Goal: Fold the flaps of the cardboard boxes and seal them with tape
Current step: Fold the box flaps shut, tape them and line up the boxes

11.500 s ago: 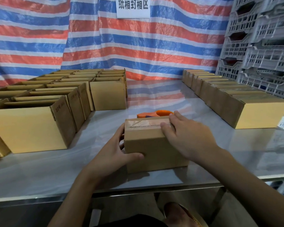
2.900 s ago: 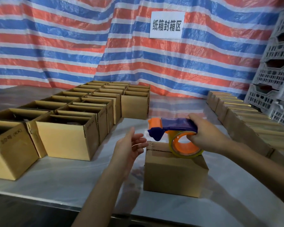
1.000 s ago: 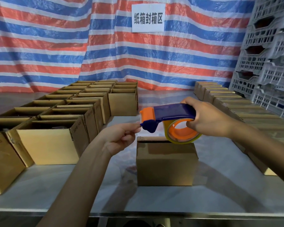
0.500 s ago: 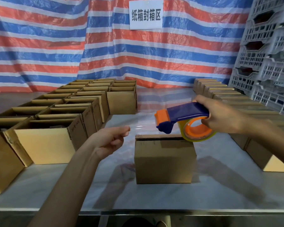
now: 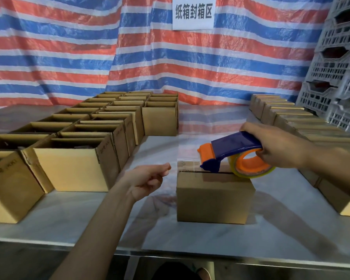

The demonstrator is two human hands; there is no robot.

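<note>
Left fingers [image 5: 166, 168] pinch the end of the tape [image 5: 255, 174], the box [image 5: 214, 197] just right of them; right fingers [image 5: 271, 154] clamp the dispenser [image 5: 230, 146], now lowered onto the seam [image 5: 190, 171]: sealing starts.

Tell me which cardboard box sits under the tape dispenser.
The lone closed box mid-table, below the tape dispenser in the right hand; the open boxes crowd the left, the other closed boxes line the right.

Packing station, open boxes [image 5: 75, 170], plastic crates [image 5: 337, 57]
</note>
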